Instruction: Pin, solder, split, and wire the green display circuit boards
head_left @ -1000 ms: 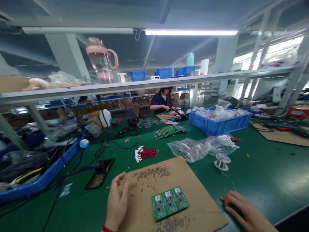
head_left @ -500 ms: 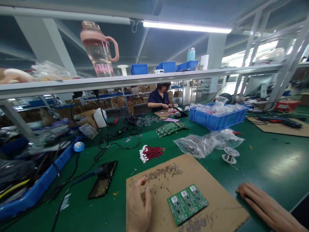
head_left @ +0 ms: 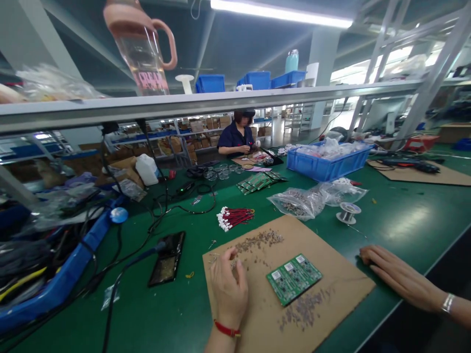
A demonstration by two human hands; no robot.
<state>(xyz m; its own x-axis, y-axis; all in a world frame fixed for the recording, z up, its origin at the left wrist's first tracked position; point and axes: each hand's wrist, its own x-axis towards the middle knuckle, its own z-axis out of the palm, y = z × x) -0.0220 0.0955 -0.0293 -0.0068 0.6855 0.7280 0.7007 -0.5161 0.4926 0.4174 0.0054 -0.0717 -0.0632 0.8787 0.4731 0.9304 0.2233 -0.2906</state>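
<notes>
Ideally, the half-curled left hand (head_left: 228,289), hold unclear, moves lightly lest small parts (head_left: 259,241) scatter; the loosely bent right hand (head_left: 401,278) looks empty.

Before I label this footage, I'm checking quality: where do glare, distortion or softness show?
Head view: the ceiling tube is blown out and the green table shines at right; head view: the bottle at upper left leans, likely from lens distortion; head view: the small parts on the cardboard look soft.
</notes>
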